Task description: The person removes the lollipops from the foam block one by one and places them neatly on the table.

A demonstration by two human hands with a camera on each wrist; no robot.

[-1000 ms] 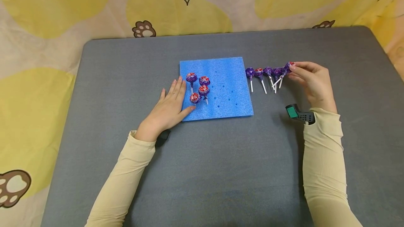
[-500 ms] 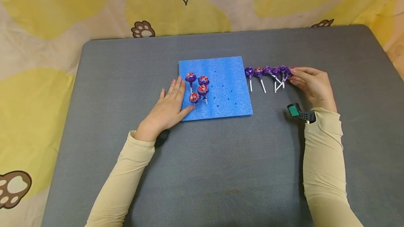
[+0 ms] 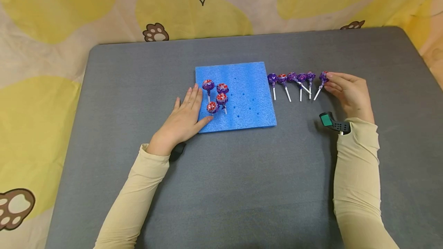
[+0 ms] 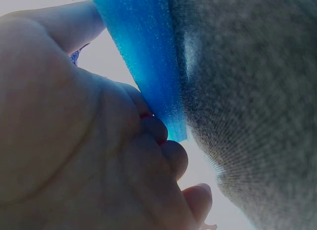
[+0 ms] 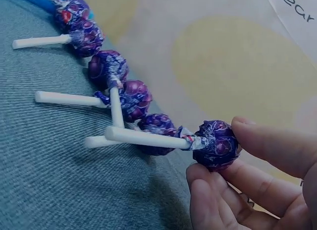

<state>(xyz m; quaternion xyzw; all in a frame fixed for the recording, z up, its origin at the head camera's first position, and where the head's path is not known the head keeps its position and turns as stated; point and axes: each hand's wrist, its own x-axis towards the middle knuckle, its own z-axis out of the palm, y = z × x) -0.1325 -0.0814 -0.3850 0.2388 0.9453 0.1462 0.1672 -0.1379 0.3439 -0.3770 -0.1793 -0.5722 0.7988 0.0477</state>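
Note:
My right hand (image 3: 351,93) pinches a purple-wrapped lollipop (image 5: 216,144) by its round head, thumb on one side and fingers on the other; its white stick points away from the hand. Left of it, several more lollipops (image 3: 292,77) lie in a row on the table, sticks toward me, one crossing its neighbour. With fingers straight, my left hand (image 3: 180,120) rests against the left edge of a blue foam board (image 3: 249,83). Several lollipops (image 3: 222,98) with red-and-purple heads stand in the board's left part, close to that hand. Small holes dot the rest of the board.
The grey table (image 3: 238,187) has rounded far corners. Behind it hangs a cream and yellow cloth (image 3: 221,3) with paw prints. A black wrist strap (image 3: 333,124) with a green patch sits at the right wrist.
My right hand has moved slightly right, drawing the pinched lollipop away from the row, so a gap now shows between them. The left hand stays at the board's edge.

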